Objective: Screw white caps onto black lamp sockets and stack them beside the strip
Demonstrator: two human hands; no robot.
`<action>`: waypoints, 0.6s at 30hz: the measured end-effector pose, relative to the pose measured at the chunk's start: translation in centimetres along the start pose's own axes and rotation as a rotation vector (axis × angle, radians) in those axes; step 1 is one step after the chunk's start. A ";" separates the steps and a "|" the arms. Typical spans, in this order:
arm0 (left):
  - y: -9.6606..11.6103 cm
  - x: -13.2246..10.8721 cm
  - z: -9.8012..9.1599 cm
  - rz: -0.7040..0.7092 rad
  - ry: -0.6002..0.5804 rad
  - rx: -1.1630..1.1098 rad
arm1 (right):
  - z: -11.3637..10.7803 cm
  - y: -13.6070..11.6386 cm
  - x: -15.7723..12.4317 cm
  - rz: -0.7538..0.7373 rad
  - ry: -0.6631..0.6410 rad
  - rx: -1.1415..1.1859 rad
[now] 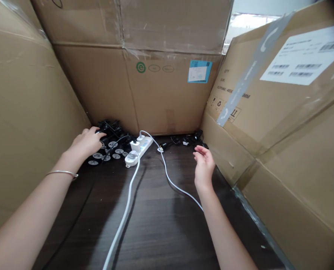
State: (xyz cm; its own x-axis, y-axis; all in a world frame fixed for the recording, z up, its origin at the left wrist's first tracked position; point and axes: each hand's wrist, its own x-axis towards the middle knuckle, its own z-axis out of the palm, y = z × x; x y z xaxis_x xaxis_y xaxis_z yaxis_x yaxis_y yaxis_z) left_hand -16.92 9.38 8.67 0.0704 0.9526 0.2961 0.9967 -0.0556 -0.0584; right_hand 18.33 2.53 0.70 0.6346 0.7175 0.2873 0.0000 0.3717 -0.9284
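At the left, my left hand (88,141) reaches into a pile of black parts with round white discs (113,144). Its fingers are curled round a black part at the edge of the pile, whose exact kind I cannot make out. My right hand (203,163) is raised above the floor on the right, fingers together and slightly bent, with nothing visible in it. Just beyond it lies a smaller group of black parts (196,139) against the boxes. Between the hands sits a white power strip (145,147) with several plugs in it.
Large cardboard boxes stand at the left (23,112), the back (167,97) and the right (291,123). A thick white cord (127,204) and a thin white cable (169,178) run from the strip over the dark wood-look surface (155,225). A black cable crosses the left side.
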 end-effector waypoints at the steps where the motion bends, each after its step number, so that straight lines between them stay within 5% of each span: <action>1: 0.2 -0.1 0.0 0.000 0.000 0.009 | -0.3 0.5 0.6 0.022 0.053 0.003; 6: 0.3 -0.4 0.3 -0.016 0.002 0.042 | -1.9 1.1 2.3 0.021 0.226 -0.059; 9: -0.1 -0.2 0.4 -0.013 0.012 0.028 | -2.1 -0.3 2.8 -0.133 0.192 -0.164; 12: 0.2 -0.5 -0.3 -0.004 0.099 0.004 | -1.3 -1.5 3.9 -0.401 -0.043 -0.592; 14: 1.6 -1.3 -1.0 0.017 0.200 -0.033 | -0.3 -1.2 5.1 -0.353 -0.265 -1.013; 18: 7.0 -4.3 -1.2 0.132 0.408 -0.199 | 3.0 1.5 6.6 -0.328 -0.498 -1.152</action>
State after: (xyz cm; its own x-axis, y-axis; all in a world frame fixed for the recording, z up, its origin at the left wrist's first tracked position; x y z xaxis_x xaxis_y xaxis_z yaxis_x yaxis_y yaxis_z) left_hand -10.23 4.49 8.13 0.1664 0.7402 0.6514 0.9636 -0.2623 0.0519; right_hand 20.17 9.55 1.89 0.1240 0.9233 0.3636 0.9183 0.0320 -0.3945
